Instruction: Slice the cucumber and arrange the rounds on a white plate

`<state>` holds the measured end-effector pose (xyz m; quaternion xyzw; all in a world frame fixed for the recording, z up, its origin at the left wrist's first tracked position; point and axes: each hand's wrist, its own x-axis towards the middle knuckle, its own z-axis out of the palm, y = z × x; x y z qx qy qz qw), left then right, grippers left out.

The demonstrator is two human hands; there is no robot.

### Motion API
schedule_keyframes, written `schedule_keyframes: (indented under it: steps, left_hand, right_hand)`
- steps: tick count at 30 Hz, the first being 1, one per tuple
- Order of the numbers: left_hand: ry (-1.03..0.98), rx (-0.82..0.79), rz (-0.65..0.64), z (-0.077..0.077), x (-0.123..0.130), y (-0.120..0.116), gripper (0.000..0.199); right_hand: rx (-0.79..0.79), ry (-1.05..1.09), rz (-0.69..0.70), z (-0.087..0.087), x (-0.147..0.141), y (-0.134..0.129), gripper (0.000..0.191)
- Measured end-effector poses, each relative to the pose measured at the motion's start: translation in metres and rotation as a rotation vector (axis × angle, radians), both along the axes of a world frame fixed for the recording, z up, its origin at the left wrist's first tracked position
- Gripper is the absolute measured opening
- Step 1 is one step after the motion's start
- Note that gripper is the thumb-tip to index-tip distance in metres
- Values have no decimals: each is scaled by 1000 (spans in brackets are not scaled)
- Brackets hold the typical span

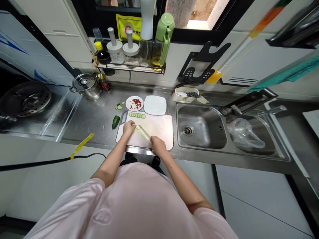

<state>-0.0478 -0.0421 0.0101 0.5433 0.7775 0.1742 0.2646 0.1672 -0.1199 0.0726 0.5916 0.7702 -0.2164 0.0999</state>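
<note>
On the white cutting board (161, 131), my right hand (159, 145) is wrapped round the handle of a knife (145, 133), whose blade points up and left. A pale round cucumber slice (138, 127) is at the blade's tip. My left hand (129, 127) is closed, its fingertips bent together at the edge of that slice. A row of overlapping cucumber slices (137, 115) lies along the board's top edge. Left of the board is a dark green cucumber piece (115, 122), with a few small green scraps (118, 106) above it.
Behind the board stand a white plate of chopped red pieces (135, 103) and a plain white plate (155, 105). A lidded steel pot (87, 87) is at the back left, a wok (25, 98) farther left. The sink (201, 132) adjoins on the right. A condiment rack (132, 68) hangs above.
</note>
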Motion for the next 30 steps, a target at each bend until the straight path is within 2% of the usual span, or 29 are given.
schedule_keyframes:
  steps: [12,21,30]
  left_hand:
    - [-21,-68,32,6,-1,6,19]
    - [-32,-49,34,0,-4,8,17]
    - [-11,-87,32,2,-4,10,19]
  right_hand:
    - [-22,-33,45,-2,-3,-1,24]
    - [-19,-51,70,-4,-7,-6,25]
    - [-65,-42,79,-3,-14,-3,24]
